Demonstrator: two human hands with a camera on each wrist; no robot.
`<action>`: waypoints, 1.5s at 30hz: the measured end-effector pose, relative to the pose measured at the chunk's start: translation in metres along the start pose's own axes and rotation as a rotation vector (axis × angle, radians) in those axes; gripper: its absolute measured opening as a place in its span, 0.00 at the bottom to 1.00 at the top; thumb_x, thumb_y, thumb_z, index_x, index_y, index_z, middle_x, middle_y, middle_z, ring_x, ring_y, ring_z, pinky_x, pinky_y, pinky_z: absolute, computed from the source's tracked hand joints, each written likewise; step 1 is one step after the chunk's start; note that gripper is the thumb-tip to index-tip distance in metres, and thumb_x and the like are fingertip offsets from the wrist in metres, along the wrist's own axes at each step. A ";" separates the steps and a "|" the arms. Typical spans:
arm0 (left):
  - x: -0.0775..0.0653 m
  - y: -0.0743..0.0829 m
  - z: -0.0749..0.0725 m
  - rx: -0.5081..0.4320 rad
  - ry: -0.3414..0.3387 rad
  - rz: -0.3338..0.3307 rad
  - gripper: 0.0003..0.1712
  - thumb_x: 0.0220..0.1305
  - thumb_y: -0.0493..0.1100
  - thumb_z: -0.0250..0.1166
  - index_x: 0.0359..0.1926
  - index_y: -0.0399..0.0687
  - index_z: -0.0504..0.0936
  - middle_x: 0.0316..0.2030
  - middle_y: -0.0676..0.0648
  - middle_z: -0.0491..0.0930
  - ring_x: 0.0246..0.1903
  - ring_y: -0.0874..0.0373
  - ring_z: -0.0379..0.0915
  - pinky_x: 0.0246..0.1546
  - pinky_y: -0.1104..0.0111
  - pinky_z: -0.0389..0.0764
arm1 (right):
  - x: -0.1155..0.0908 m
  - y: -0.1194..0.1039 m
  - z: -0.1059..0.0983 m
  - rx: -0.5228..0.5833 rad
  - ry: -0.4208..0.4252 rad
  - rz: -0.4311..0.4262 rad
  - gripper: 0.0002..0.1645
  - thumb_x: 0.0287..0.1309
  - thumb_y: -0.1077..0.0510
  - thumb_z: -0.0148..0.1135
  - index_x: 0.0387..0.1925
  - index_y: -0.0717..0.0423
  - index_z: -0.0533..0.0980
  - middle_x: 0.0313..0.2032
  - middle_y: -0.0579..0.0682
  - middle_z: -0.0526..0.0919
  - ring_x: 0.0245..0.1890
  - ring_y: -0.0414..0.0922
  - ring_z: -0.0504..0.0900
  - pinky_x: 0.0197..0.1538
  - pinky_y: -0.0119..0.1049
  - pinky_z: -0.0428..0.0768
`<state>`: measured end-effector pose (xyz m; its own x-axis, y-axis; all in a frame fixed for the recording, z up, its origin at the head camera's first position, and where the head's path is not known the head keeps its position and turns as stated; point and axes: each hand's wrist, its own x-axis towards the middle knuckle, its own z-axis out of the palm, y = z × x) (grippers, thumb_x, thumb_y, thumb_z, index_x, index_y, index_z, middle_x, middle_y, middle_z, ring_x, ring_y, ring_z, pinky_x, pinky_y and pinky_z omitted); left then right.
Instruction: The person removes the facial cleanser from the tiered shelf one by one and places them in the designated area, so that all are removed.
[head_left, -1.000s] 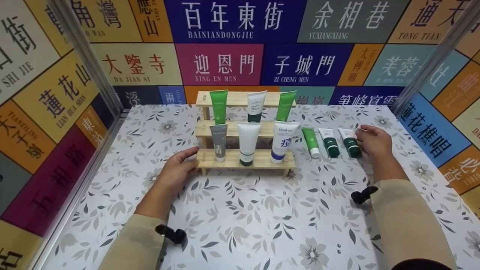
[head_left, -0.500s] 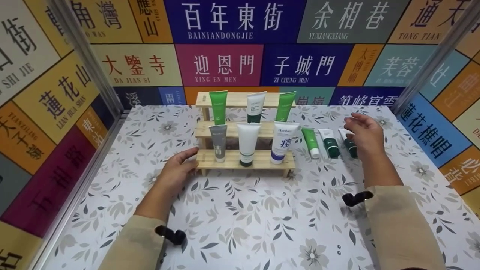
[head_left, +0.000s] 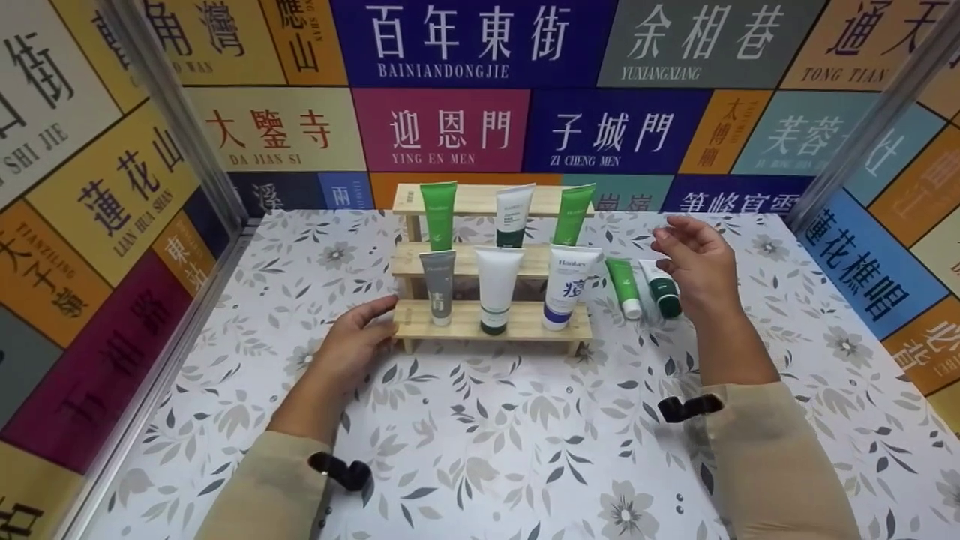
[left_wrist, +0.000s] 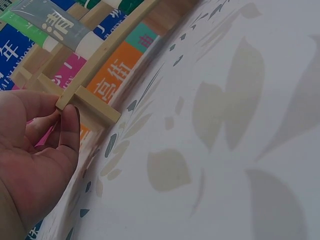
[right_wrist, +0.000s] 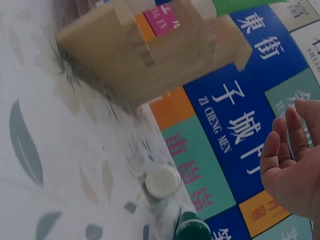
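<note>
My left hand [head_left: 358, 339] pinches the left end of a three-tier wooden display stand [head_left: 461, 331] near its lowest shelf; in the left wrist view, thumb and fingers grip the wooden end. Upright on the bottom tier are a grey tube [head_left: 439, 285], a plain white tube [head_left: 496, 289] and a white tube with a blue cap [head_left: 566, 289]. Behind them stand two green tubes [head_left: 439, 216] and a white-and-green one [head_left: 513, 214]. My right hand [head_left: 701, 262], loosely curled and holding nothing, hovers by a lying green tube [head_left: 622, 285] and a white-and-dark-green tube [head_left: 663, 292], partly covering the latter.
A table covered in floral cloth [head_left: 480, 450] lies under everything. Patterned panels [head_left: 442, 129] with large lettering enclose it at the back and both sides. Black wrist cameras [head_left: 341, 471] sit on both sleeves.
My right hand has lifted off the rightmost lying tube and moved left, now hiding that tube from the head view. My left hand keeps its grip on the stand.
</note>
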<state>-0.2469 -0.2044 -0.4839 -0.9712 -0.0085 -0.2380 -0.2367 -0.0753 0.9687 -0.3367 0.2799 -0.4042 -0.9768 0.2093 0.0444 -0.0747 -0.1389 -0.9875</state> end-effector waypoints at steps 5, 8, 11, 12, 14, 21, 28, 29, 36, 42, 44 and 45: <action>0.000 0.000 -0.001 -0.009 0.000 -0.005 0.30 0.77 0.35 0.60 0.77 0.46 0.72 0.71 0.41 0.77 0.56 0.58 0.84 0.52 0.71 0.83 | -0.007 -0.005 0.015 -0.026 -0.034 -0.033 0.23 0.64 0.53 0.77 0.58 0.49 0.82 0.47 0.44 0.88 0.47 0.42 0.87 0.43 0.31 0.84; 0.000 0.000 -0.001 -0.011 -0.003 -0.008 0.30 0.77 0.35 0.60 0.77 0.47 0.72 0.71 0.42 0.77 0.58 0.58 0.83 0.53 0.71 0.83 | -0.011 -0.008 0.023 0.007 -0.063 -0.060 0.22 0.63 0.55 0.77 0.57 0.51 0.81 0.46 0.45 0.88 0.45 0.42 0.87 0.42 0.31 0.85; 0.000 0.000 0.000 -0.003 -0.008 -0.012 0.30 0.77 0.36 0.60 0.77 0.47 0.72 0.72 0.43 0.77 0.60 0.58 0.83 0.54 0.72 0.83 | -0.015 -0.010 0.029 0.032 -0.092 -0.080 0.22 0.63 0.55 0.78 0.57 0.52 0.81 0.46 0.46 0.88 0.44 0.42 0.88 0.41 0.30 0.85; 0.000 0.000 0.000 -0.003 -0.006 -0.017 0.30 0.77 0.36 0.60 0.77 0.48 0.72 0.71 0.44 0.77 0.60 0.58 0.83 0.54 0.71 0.83 | -0.016 -0.010 0.031 0.031 -0.102 -0.091 0.22 0.63 0.55 0.78 0.56 0.52 0.81 0.45 0.46 0.87 0.44 0.42 0.88 0.41 0.30 0.85; 0.000 0.000 0.000 -0.005 -0.003 -0.012 0.30 0.77 0.35 0.61 0.77 0.47 0.73 0.72 0.43 0.77 0.58 0.58 0.83 0.53 0.72 0.83 | -0.018 -0.011 0.035 0.028 -0.120 -0.116 0.22 0.63 0.56 0.77 0.56 0.52 0.81 0.45 0.46 0.87 0.44 0.42 0.88 0.41 0.30 0.85; 0.000 0.000 0.002 -0.017 0.013 0.013 0.29 0.77 0.33 0.60 0.76 0.44 0.73 0.71 0.40 0.76 0.48 0.62 0.83 0.46 0.73 0.83 | -0.023 -0.017 0.048 0.037 -0.165 -0.169 0.19 0.65 0.59 0.75 0.55 0.54 0.82 0.42 0.45 0.87 0.41 0.41 0.88 0.39 0.30 0.85; 0.001 0.000 0.001 -0.013 0.010 -0.008 0.30 0.77 0.33 0.60 0.76 0.45 0.73 0.72 0.41 0.76 0.51 0.61 0.83 0.49 0.72 0.83 | -0.025 -0.021 0.058 0.037 -0.204 -0.178 0.19 0.65 0.59 0.75 0.56 0.55 0.81 0.43 0.47 0.87 0.42 0.43 0.88 0.40 0.30 0.86; 0.001 0.000 0.001 -0.012 0.010 -0.010 0.30 0.77 0.34 0.60 0.77 0.45 0.73 0.72 0.42 0.75 0.52 0.61 0.83 0.49 0.72 0.83 | -0.025 -0.022 0.059 0.040 -0.210 -0.174 0.21 0.65 0.59 0.75 0.57 0.56 0.81 0.43 0.48 0.87 0.42 0.43 0.88 0.40 0.31 0.86; 0.000 0.001 0.001 -0.010 0.014 -0.026 0.29 0.77 0.35 0.61 0.76 0.47 0.73 0.71 0.43 0.77 0.54 0.60 0.83 0.52 0.70 0.82 | -0.023 -0.025 0.069 0.038 -0.243 -0.162 0.21 0.65 0.59 0.75 0.56 0.56 0.80 0.44 0.47 0.87 0.43 0.42 0.88 0.42 0.31 0.86; 0.000 0.001 0.001 0.000 0.007 -0.035 0.30 0.78 0.36 0.60 0.77 0.50 0.73 0.72 0.46 0.77 0.60 0.59 0.82 0.56 0.69 0.82 | -0.021 -0.028 0.077 0.030 -0.264 -0.193 0.18 0.66 0.61 0.74 0.55 0.53 0.81 0.46 0.47 0.87 0.45 0.42 0.88 0.43 0.32 0.86; 0.000 0.001 0.001 -0.001 0.007 -0.031 0.29 0.78 0.36 0.60 0.77 0.50 0.73 0.72 0.46 0.77 0.58 0.60 0.82 0.55 0.70 0.82 | -0.020 -0.028 0.079 0.030 -0.274 -0.194 0.18 0.66 0.62 0.73 0.56 0.53 0.81 0.47 0.47 0.87 0.46 0.43 0.88 0.43 0.32 0.86; 0.000 0.001 0.000 -0.002 0.003 -0.022 0.29 0.78 0.36 0.60 0.77 0.49 0.73 0.72 0.45 0.76 0.57 0.60 0.82 0.54 0.70 0.82 | -0.020 -0.028 0.081 0.026 -0.276 -0.194 0.18 0.66 0.62 0.73 0.56 0.53 0.81 0.47 0.48 0.87 0.47 0.43 0.87 0.44 0.32 0.86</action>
<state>-0.2475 -0.2040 -0.4835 -0.9656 -0.0101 -0.2597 -0.2581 -0.0775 0.9630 -0.3314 0.2017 -0.3654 -0.9611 -0.0357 0.2739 -0.2659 -0.1479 -0.9526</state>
